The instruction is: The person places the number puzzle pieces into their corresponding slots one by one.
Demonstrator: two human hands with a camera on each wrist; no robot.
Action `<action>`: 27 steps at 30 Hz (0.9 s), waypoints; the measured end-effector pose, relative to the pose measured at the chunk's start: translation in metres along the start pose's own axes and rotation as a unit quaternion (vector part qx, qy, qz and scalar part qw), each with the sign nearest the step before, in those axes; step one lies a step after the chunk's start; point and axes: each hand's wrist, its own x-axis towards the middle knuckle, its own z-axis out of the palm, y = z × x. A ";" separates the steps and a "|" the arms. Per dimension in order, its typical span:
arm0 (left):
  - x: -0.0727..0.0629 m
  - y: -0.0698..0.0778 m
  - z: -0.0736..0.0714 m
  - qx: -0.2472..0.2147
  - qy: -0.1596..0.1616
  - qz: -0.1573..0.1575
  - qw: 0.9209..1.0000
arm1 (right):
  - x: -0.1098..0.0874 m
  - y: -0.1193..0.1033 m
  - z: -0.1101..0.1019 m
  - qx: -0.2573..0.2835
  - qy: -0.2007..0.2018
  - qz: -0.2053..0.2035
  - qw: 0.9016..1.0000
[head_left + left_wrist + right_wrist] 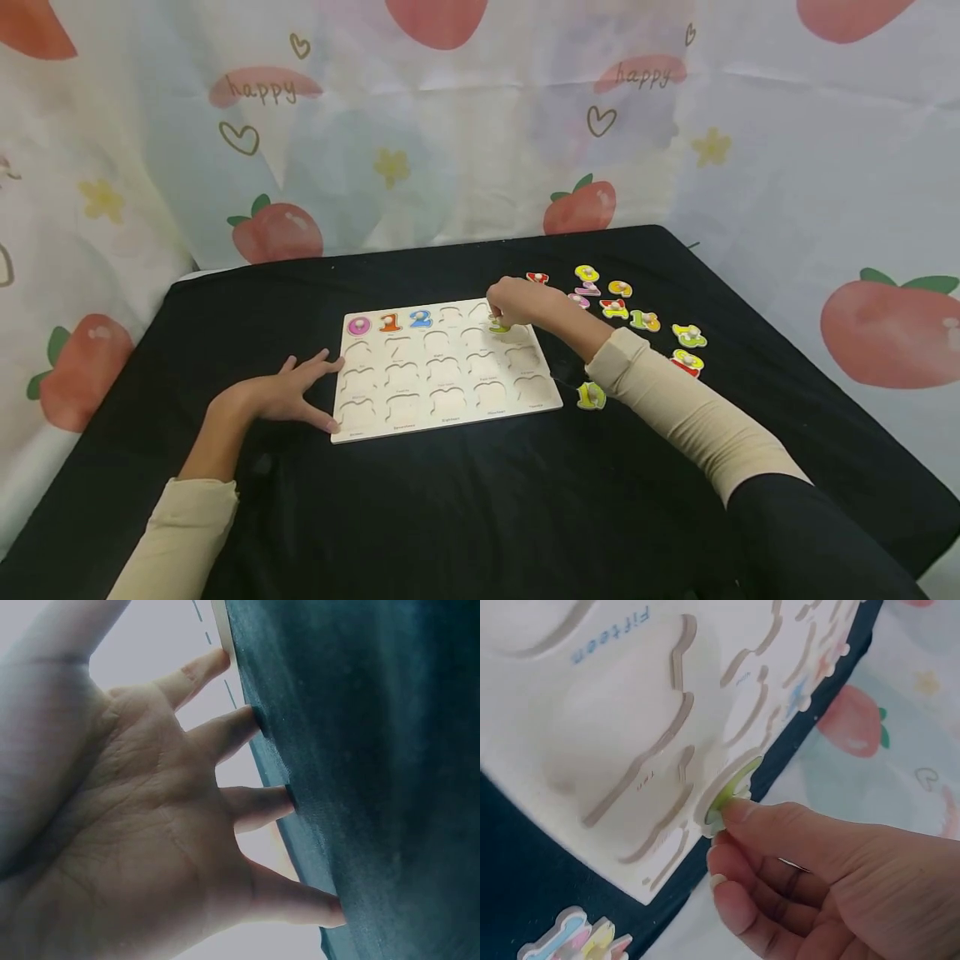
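A pale wooden number puzzle board [420, 383] with cut-out recesses lies on the black cloth. My left hand [288, 393] touches its left edge with spread, straight fingers; the left wrist view shows the palm [150, 810] and fingertips along that edge. Above the board's upper right part, my right hand [521, 302] pinches a green number puzzle piece [735, 787] between thumb and fingers. Which number it bears is hidden. A pink 0 [359, 326], an orange 1 [391, 322] and a blue 2 [421, 318] sit in the top row.
Several loose number pieces lie right of the board, among them a green and orange one [645, 321], a green one [688, 335] and a yellow-green one [591, 396] near the right forearm. A printed curtain [465, 150] hangs behind the black-covered table [480, 517].
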 end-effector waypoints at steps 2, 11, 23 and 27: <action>0.000 0.000 0.000 -0.003 0.001 -0.001 1.000 | 0.006 -0.003 0.000 0.001 0.000 0.000 1.000; 0.004 0.000 0.002 -0.012 0.002 0.013 1.000 | 0.030 -0.011 0.003 0.008 0.001 -0.016 1.000; 0.001 0.003 0.000 -0.006 0.003 0.004 1.000 | 0.057 -0.017 0.004 0.030 0.027 -0.051 0.998; 0.001 0.004 0.002 0.002 -0.001 0.001 1.000 | 0.064 -0.019 0.007 0.036 0.035 -0.050 0.998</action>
